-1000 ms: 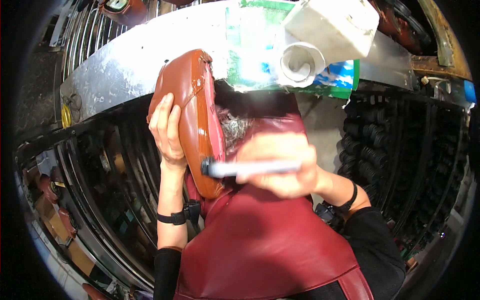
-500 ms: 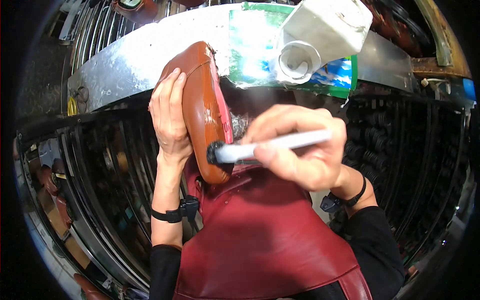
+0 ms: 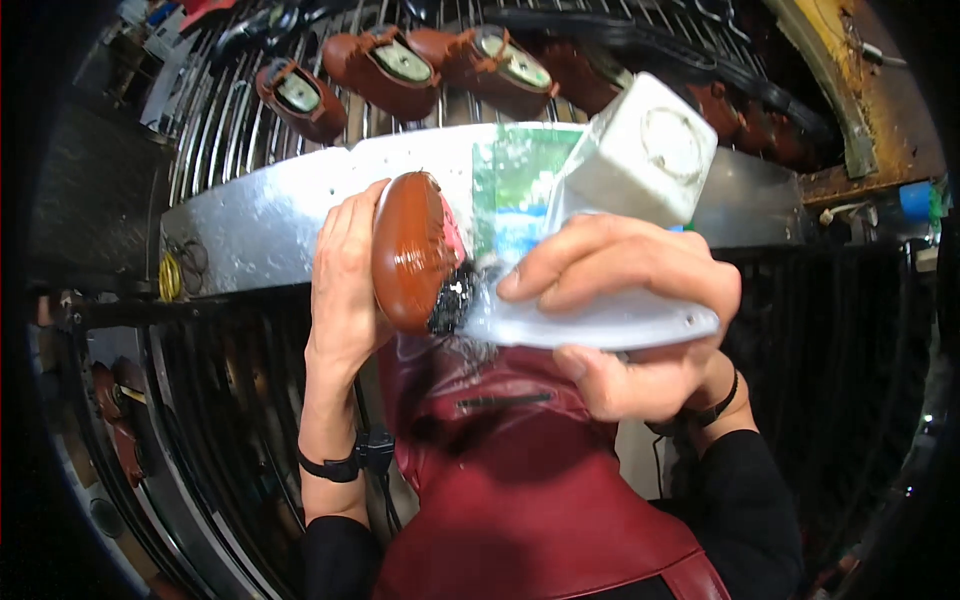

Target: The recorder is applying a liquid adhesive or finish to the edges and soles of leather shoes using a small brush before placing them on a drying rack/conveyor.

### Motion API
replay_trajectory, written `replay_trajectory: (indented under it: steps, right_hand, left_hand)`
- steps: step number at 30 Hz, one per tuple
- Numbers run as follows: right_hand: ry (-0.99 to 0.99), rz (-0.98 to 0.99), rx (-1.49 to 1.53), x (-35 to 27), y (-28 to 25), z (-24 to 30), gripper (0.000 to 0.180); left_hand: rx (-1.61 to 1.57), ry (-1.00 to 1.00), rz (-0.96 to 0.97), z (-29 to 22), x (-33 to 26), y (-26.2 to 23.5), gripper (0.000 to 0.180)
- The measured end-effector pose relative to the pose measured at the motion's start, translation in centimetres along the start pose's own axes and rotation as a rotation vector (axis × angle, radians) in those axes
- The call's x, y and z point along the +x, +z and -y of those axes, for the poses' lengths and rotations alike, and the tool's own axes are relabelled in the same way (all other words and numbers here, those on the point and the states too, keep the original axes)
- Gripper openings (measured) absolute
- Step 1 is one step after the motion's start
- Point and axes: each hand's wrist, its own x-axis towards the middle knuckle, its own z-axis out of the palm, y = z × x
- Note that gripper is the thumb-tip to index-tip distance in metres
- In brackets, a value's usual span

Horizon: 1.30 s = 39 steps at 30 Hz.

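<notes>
A brown leather shoe upper (image 3: pixel 408 265) with a pink sole side stands tilted in front of me. My left hand (image 3: pixel 342 265) is wrapped round its left side, with the thumb hidden behind it. In my right hand (image 3: pixel 640 262) is a brush (image 3: pixel 630 322) with a pale handle and black bristles, gripped between fingers and thumb. Its bristles meet the shoe's lower right edge, where the pink side shows. Beneath both hands a dark red apron (image 3: pixel 530 480) covers my lap.
A metal bench top (image 3: pixel 260 235) lies ahead, bearing a white square canister (image 3: pixel 640 150) on a green sheet (image 3: pixel 520 165). Behind it, several brown shoes (image 3: pixel 385 75) rest on a rack of metal bars (image 3: pixel 215 130). A yellow coil (image 3: pixel 170 275) hangs at the bench's left end.
The shoe has been turned so its rounded end faces me more. The brush has moved from its brown side to the pink side's edge. My view has tilted up, showing more rack.
</notes>
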Motion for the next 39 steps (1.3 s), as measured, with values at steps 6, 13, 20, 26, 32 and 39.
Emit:
replay_trajectory:
  steps: [6, 13, 20, 26, 32, 39]
  right_hand:
    - [0.163, -0.241, -0.027, -2.0, 0.5, -8.0, 0.024]
    - [0.5, -0.867, 0.057, -10.4, 2.6, -8.4, 0.017]
    - [0.585, -0.94, -0.213, -12.5, 3.2, -10.3, 0.018]
    - [0.825, -1.075, 0.616, -12.3, 0.8, -7.4, 0.025]
    - [0.751, -0.815, 0.704, -8.2, 1.7, -6.9, 0.015]
    - [0.627, -0.619, 0.507, -11.0, 6.1, -4.0, 0.015]
  left_hand:
    - [-0.367, -0.089, 0.093, 2.6, 3.0, -1.8, 0.087]
    - [-0.973, -0.35, -0.353, 7.6, -0.3, 2.0, 0.072]
    - [-1.001, -0.437, -0.303, 6.9, -9.9, 4.0, 0.064]
    - [-1.179, -0.512, -0.125, 4.3, -12.8, 5.3, 0.061]
    - [-1.3, -0.578, -0.106, 2.1, -12.3, 4.2, 0.058]
    - [-1.454, -0.563, -0.118, 2.4, -11.7, 4.7, 0.051]
